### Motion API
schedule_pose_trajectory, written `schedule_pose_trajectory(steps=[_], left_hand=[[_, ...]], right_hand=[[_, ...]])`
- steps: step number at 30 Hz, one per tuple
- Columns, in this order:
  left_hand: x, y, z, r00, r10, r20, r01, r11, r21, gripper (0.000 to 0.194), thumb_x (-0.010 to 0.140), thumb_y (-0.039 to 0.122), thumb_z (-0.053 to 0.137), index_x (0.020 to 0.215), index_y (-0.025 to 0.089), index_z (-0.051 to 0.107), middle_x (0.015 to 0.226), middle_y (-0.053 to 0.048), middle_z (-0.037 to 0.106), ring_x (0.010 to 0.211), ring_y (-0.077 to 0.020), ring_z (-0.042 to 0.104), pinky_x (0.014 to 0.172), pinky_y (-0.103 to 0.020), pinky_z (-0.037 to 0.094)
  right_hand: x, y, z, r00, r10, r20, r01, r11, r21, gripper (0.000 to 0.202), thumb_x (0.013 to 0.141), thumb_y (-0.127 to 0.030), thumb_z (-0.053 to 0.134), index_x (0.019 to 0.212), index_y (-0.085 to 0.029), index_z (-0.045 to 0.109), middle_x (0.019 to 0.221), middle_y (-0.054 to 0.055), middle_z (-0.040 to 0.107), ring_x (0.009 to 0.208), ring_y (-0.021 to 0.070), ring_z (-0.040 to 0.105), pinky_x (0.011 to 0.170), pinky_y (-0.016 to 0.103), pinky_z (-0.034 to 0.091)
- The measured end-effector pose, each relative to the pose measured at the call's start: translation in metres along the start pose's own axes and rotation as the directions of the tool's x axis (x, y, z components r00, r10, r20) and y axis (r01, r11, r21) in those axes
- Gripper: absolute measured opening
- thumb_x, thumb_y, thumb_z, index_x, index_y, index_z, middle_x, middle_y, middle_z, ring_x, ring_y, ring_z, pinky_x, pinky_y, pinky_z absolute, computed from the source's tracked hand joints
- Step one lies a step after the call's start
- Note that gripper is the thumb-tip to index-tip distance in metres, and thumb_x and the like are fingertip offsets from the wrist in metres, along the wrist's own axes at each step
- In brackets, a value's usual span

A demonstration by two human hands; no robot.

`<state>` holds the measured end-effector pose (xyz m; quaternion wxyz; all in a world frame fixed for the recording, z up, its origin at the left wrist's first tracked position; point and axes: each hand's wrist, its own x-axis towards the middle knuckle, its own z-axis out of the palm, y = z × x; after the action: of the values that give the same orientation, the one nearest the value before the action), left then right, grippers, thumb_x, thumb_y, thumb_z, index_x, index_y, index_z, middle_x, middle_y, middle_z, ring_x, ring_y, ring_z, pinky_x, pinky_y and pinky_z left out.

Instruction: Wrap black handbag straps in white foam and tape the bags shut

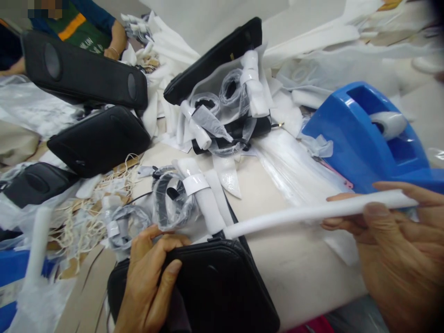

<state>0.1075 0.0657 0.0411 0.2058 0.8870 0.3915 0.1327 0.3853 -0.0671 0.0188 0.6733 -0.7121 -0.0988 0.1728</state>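
At the bottom centre, my left hand grips the upper edge of a black padded case, thumb on the near side and fingers over the rim. My right hand pinches a long white foam-wrapped strip between thumb and fingers. The strip's far end reaches the top of the case. Behind that edge lie a white-wrapped piece and a plastic-wrapped black coil.
A blue tape dispenser stands at right. Another open black case with wrapped parts is beyond. Several black cases, including one long one, white strings and packaging crowd the left. A person is at upper left.
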Motion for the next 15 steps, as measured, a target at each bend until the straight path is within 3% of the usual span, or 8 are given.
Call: schedule_pose_trajectory(steps=[3,6,9,11,13,15], left_hand=[[0.000,0.001,-0.001,1.000,0.016,-0.005,-0.016,1.000,0.006,0.019,0.092,0.030,0.040,0.097,0.022,0.057,0.099,-0.006,0.063,0.110,-0.0275,0.045,0.100,-0.046,0.030],[0.000,0.003,-0.002,1.000,0.011,0.014,-0.011,1.000,0.019,0.020,0.093,0.030,0.039,0.097,0.021,0.056,0.099,-0.007,0.064,0.108,-0.0273,0.047,0.101,-0.048,0.029],[0.000,0.004,-0.004,0.999,0.035,0.030,-0.036,0.999,0.018,0.019,0.093,0.027,0.038,0.097,0.020,0.055,0.098,-0.007,0.064,0.107,-0.0264,0.049,0.104,-0.049,0.028],[0.001,0.004,-0.005,0.997,0.070,0.033,-0.070,0.997,0.013,0.017,0.092,0.024,0.039,0.097,0.019,0.054,0.096,-0.007,0.063,0.105,-0.0253,0.050,0.104,-0.048,0.028],[0.001,0.004,-0.007,0.995,0.098,0.034,-0.099,0.995,0.017,0.014,0.091,0.020,0.041,0.096,0.018,0.053,0.093,-0.006,0.062,0.105,-0.0249,0.049,0.102,-0.047,0.029],[0.002,0.005,-0.009,0.994,0.109,0.024,-0.110,0.994,0.027,0.012,0.090,0.019,0.042,0.094,0.017,0.053,0.092,-0.006,0.062,0.106,-0.0255,0.047,0.100,-0.046,0.030]], right_hand=[[-0.008,0.011,0.005,0.994,0.074,0.086,-0.069,0.996,-0.061,0.036,0.078,-0.040,0.070,0.111,-0.033,0.056,0.085,0.002,0.073,0.058,0.0194,0.069,0.061,0.028,0.061],[-0.021,0.022,0.008,0.948,0.220,0.231,-0.211,0.975,-0.061,0.040,0.073,-0.046,0.072,0.106,-0.032,0.054,0.083,0.003,0.074,0.060,0.0247,0.070,0.062,0.036,0.063],[-0.032,0.030,0.011,0.878,0.318,0.357,-0.310,0.947,-0.082,0.041,0.073,-0.045,0.072,0.104,-0.029,0.052,0.086,0.004,0.074,0.069,0.0271,0.072,0.071,0.041,0.062],[-0.036,0.034,0.012,0.805,0.372,0.461,-0.347,0.927,-0.142,0.040,0.074,-0.045,0.071,0.104,-0.026,0.054,0.086,0.006,0.074,0.076,0.0275,0.072,0.075,0.041,0.061],[-0.034,0.035,0.012,0.724,0.407,0.558,-0.337,0.913,-0.229,0.040,0.076,-0.046,0.070,0.105,-0.023,0.057,0.084,0.008,0.074,0.079,0.0277,0.072,0.072,0.037,0.061],[-0.026,0.033,0.010,0.704,0.374,0.604,-0.249,0.926,-0.284,0.039,0.076,-0.047,0.069,0.105,-0.023,0.059,0.080,0.007,0.073,0.077,0.0274,0.071,0.065,0.033,0.061]])
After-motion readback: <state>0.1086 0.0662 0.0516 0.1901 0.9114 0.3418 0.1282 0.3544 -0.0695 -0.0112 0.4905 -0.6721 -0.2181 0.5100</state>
